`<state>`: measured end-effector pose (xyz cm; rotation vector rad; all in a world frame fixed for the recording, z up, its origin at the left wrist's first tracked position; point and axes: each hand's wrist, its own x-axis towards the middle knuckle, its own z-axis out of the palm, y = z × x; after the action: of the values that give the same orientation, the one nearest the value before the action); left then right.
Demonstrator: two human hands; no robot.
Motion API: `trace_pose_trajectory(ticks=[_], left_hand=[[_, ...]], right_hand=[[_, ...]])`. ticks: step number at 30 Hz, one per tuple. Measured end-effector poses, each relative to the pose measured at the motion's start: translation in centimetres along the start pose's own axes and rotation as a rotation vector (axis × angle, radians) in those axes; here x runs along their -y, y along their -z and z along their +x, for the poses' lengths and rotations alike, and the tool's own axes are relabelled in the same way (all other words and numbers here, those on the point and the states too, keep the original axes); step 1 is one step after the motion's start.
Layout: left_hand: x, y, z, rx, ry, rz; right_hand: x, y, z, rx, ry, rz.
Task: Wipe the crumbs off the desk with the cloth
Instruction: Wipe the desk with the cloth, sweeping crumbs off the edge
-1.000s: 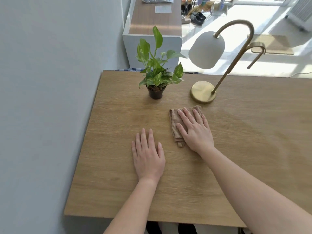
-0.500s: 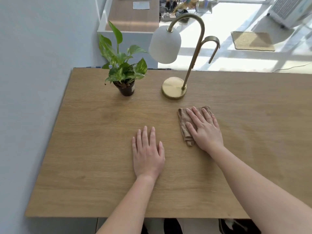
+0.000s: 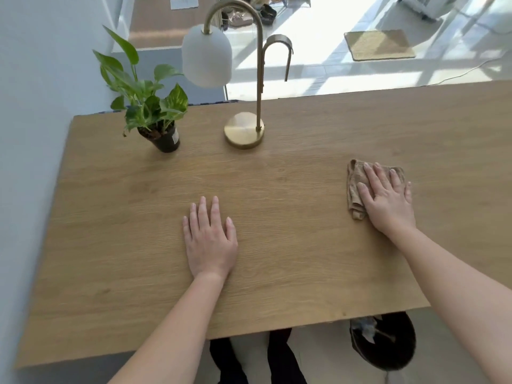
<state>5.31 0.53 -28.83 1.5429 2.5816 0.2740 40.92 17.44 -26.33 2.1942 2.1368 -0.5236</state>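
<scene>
A folded tan cloth [image 3: 354, 187] lies on the wooden desk [image 3: 277, 259], right of centre. My right hand [image 3: 386, 199] lies flat on top of it, fingers spread, pressing it to the desk and covering most of it. My left hand [image 3: 209, 238] rests flat on the bare desk near the middle, palm down, fingers slightly apart, holding nothing. I cannot make out any crumbs on the wood.
A small potted plant [image 3: 155, 117] stands at the back left of the desk. A brass lamp [image 3: 243, 133] with a white shade stands beside it at the back centre. A grey wall runs along the left edge. A dark bin [image 3: 383, 345] sits under the front edge.
My right hand has slid the cloth to the right across the desk, away from the lamp base. My left hand has stayed flat in place. The view has shifted rightwards.
</scene>
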Motion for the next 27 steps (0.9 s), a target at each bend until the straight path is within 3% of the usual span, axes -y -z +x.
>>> trace_pose_trajectory(ticks=[5, 11, 22, 27], left_hand=[[-0.4, 0.1, -0.1, 0.001, 0.002, 0.005], [-0.5, 0.4, -0.5, 0.023, -0.016, -0.020], [1.6, 1.6, -1.3, 0.107, -0.122, -0.139], [5.3, 2.8, -2.7, 0.053, -0.114, -0.184]], right_hand=[[-5.4, -0.7, -5.5, -0.034, -0.131, 0.025], [-6.3, -2.4, -11.7, -0.054, -0.229, 0.041], [-1.0, -6.1, -19.0, -0.074, -0.396, 0.083], [2.0, -7.1, -19.3, -0.073, -0.406, 0.063]])
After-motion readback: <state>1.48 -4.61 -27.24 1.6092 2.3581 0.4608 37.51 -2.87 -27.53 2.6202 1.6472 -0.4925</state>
